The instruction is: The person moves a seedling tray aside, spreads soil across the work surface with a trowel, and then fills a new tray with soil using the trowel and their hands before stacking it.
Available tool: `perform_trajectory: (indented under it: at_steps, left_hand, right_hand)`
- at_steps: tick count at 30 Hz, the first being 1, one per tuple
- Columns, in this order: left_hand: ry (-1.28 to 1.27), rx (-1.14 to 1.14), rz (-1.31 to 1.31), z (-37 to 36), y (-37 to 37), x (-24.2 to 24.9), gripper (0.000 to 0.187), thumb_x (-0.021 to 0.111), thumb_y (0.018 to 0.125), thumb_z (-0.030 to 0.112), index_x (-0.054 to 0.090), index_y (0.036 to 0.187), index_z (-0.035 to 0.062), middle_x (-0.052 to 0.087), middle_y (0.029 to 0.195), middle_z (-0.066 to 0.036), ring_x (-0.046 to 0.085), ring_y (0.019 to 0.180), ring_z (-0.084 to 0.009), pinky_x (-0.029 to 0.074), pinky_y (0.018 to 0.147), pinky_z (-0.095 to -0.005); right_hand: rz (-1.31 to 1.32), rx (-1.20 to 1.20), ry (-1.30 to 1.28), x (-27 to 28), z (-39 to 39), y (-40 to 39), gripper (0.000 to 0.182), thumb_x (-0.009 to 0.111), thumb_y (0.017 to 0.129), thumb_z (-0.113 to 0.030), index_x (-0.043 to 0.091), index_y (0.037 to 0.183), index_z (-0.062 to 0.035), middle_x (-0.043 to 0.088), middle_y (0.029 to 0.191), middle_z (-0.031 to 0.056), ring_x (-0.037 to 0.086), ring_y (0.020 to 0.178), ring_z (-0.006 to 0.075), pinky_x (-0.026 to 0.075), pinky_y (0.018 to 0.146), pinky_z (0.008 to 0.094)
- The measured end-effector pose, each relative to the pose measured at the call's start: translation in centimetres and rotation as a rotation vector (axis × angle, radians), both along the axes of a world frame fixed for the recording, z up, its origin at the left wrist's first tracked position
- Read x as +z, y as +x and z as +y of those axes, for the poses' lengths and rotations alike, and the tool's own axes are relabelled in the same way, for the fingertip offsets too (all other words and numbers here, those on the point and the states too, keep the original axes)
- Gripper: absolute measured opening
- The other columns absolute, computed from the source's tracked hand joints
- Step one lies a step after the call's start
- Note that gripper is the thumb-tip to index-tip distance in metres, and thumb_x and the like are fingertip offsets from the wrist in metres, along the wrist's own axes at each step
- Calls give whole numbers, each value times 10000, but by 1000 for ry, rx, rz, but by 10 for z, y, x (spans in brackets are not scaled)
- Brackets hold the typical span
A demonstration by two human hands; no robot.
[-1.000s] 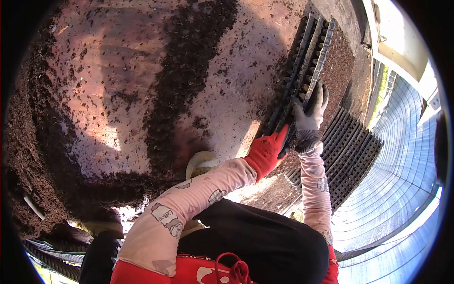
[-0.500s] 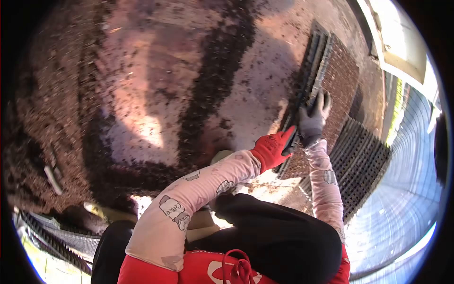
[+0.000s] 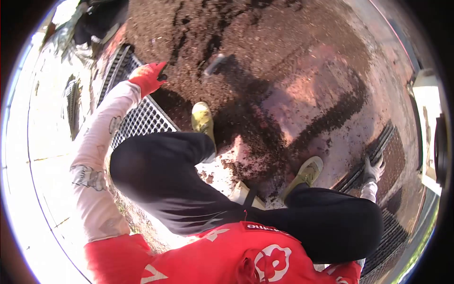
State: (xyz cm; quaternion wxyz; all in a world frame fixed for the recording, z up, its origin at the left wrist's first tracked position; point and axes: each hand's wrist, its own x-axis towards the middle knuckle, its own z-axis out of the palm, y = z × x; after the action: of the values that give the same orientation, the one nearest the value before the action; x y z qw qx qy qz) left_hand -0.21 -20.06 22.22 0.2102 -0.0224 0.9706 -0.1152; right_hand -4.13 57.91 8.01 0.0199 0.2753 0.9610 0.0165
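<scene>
My left hand (image 3: 149, 78), in a red glove with dark fingertips, is stretched out at the left, over the edge of a black grid-patterned seedling tray (image 3: 146, 116). Its thumb and fingers look apart, with nothing visible between them; blur hides the finer detail. At the far right, my right hand (image 3: 373, 171), in a grey glove, grips the edge of a dark seedling tray (image 3: 355, 179) that lies tilted in a narrow stack. Beside that hand is a tray filled with brown soil (image 3: 393, 158).
Loose brown soil (image 3: 265, 33) covers the ground ahead, with a blurred pale object (image 3: 215, 65) on it. More black trays (image 3: 388, 236) are piled at the lower right. My shoes (image 3: 202, 120) stand between the tray groups. A person in dark clothing (image 3: 97, 21) is at the upper left.
My view has turned left. My left hand has left the trays at the right and swung across to the grid tray at the left. My right hand stays at the right-hand trays.
</scene>
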Motion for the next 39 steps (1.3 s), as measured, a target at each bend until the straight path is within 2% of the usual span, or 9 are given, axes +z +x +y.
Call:
perform_trajectory:
  at_steps: [15, 18, 20, 22, 28, 30, 31, 35, 39]
  left_hand:
    - [253, 1998, 727, -44, 308, -169, 1053, 655, 572, 629, 160, 1350, 122, 356, 1292, -192, 424, 1128, -347, 356, 920, -422]
    - [1048, 1727, 906, -68, 326, -224, 867, 697, 591, 554, 382, 1256, 95, 579, 1035, -167, 554, 974, -308, 433, 819, -362]
    - [979, 1489, 707, -103, 346, -299, 872, 703, 583, 550, 383, 1261, 104, 536, 1108, -182, 510, 1044, -314, 409, 866, -364]
    - [254, 1606, 578, -56, 304, -159, 968, 706, 569, 561, 293, 1307, 90, 381, 1257, -231, 393, 1162, -336, 355, 938, -366]
    - [1331, 1877, 1975, -197, 316, -110, 399, 470, 827, 423, 513, 1136, 174, 552, 1082, -39, 494, 911, -184, 414, 745, -398]
    - [2002, 1366, 1626, -245, 325, -104, 323, 405, 857, 341, 553, 1067, 144, 568, 1047, -54, 500, 921, -203, 409, 793, -390]
    - [2580, 325, 940, -306, 344, -145, 273, 430, 853, 278, 549, 1037, 115, 574, 1018, -60, 514, 956, -221, 392, 857, -395]
    - [1558, 768, 1678, -294, 316, -164, 209, 487, 826, 209, 552, 992, 100, 595, 960, -47, 540, 953, -212, 422, 829, -398]
    - [2711, 847, 1418, -178, 297, -57, 213, 581, 755, 86, 549, 957, 29, 597, 955, -119, 602, 810, -222, 520, 732, -329]
  right_hand:
    - [-263, 935, -391, 156, -88, -47, 456, 578, 739, -108, 466, 1174, -26, 530, 1107, 137, 515, 1018, 219, 406, 855, 292]
    - [-349, 893, -420, 181, -125, -49, 437, 570, 750, -115, 469, 1165, -22, 559, 1055, 148, 536, 991, 228, 413, 845, 296]
    - [-357, 885, -385, 201, -164, -39, 429, 572, 750, -137, 477, 1150, -15, 579, 1008, 161, 560, 950, 247, 424, 829, 298]
    - [-449, 958, -215, 210, -183, -43, 425, 578, 745, -159, 487, 1132, -11, 579, 990, 173, 572, 912, 265, 436, 808, 303]
    - [-467, 963, -140, 241, -228, -30, 402, 571, 754, -187, 500, 1126, -52, 574, 995, 188, 573, 914, 295, 445, 798, 324]
    - [-477, 978, -129, 247, -242, -27, 405, 580, 771, -174, 484, 1137, -28, 567, 1037, 184, 562, 958, 277, 439, 829, 317]
    - [-494, 975, -70, 251, -254, -24, 414, 574, 775, -187, 480, 1143, -23, 557, 1065, 178, 548, 990, 280, 433, 846, 321]
    - [-527, 1011, -65, 257, -291, -17, 420, 546, 788, -241, 481, 1139, -18, 540, 1096, 184, 535, 1004, 293, 418, 866, 338]
    - [-523, 1107, 55, 260, -324, -18, 459, 549, 770, -289, 472, 1161, -60, 580, 973, 183, 559, 920, 319, 439, 815, 362]
